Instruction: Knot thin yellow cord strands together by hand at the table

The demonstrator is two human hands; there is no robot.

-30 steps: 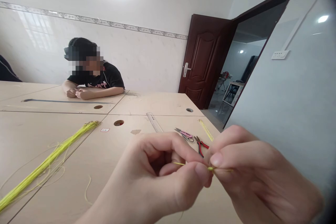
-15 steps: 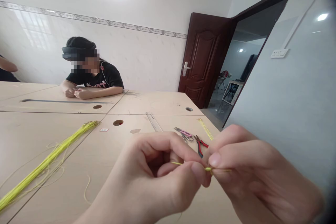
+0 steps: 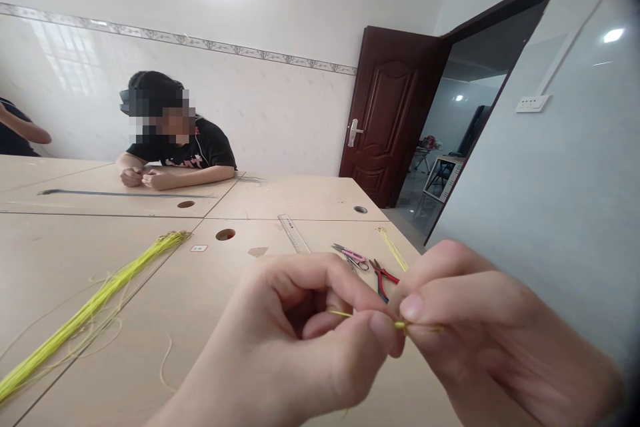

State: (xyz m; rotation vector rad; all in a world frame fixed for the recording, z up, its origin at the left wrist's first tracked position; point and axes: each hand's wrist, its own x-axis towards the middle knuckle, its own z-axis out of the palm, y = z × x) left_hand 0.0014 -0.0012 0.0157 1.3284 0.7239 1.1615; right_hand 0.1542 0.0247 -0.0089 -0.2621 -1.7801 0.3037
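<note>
Between my two hands is a thin yellow cord with a small knot showing at the fingertips. My left hand pinches it between thumb and forefinger, and a strand shows inside the curled fingers. Close against it, my right hand pinches the cord on the other side of the knot, with a short end running along its fingers. Just beyond my hands lie red-and-black pliers, partly hidden by my right hand. Pink-handled scissors or snips rest beside them.
A bundle of yellow cords lies along the table's left. A clear ruler and a smaller yellow bundle lie beyond my hands. Across the table sits a person in a black shirt; another person's arm shows at far left.
My hands stay pinched on the cord and have shifted very slightly; a little less of the cord shows by the knot. The arm at far left has moved further into view.
</note>
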